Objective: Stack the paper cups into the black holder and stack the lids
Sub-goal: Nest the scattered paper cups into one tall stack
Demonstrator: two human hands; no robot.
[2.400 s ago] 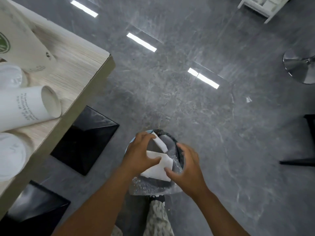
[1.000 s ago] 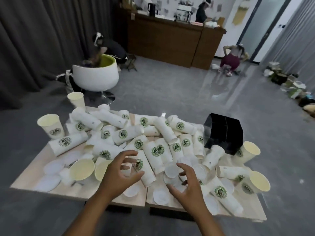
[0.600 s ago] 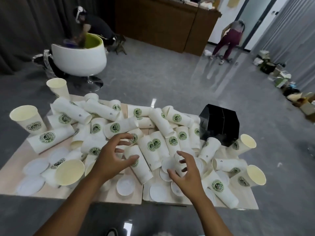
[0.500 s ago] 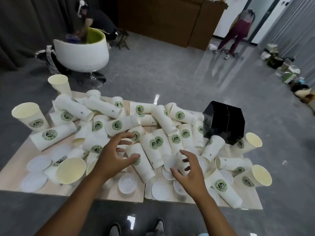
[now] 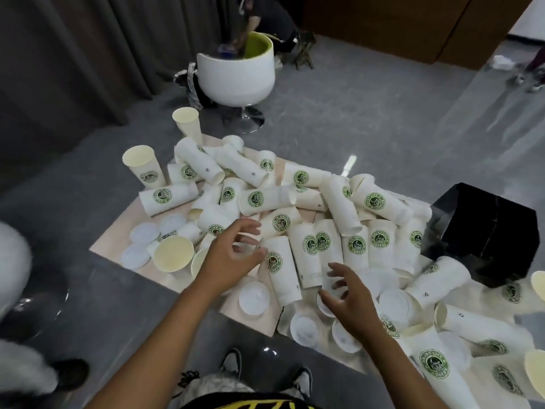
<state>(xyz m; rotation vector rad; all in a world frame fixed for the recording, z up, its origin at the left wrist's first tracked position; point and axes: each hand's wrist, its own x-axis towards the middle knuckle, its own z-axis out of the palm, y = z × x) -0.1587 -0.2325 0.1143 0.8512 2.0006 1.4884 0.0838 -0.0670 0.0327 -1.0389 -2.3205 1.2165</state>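
Both hands hover spread and empty. A fallen cup (image 5: pixel 281 270) lies between them — long axis running away from the person, nearer the left hand (image 5: pixel 233 261) than the right hand (image 5: pixel 351 299).

Paper cups (image 5: pixel 281 268): matt white paper w/ green printed logo, cream inner lining. Lids (image 5: pixel 254 298): white plastic, smooth, slight sheen. Black holder (image 5: pixel 483 234): glossy black, reflective faces. Surface (image 5: pixel 118 236): light wood-grain finish, matt. Floor (image 5: pixel 339 119): grey, polished, reflective. Chair (image 5: pixel 236 75): glossy white shell, chrome metal base
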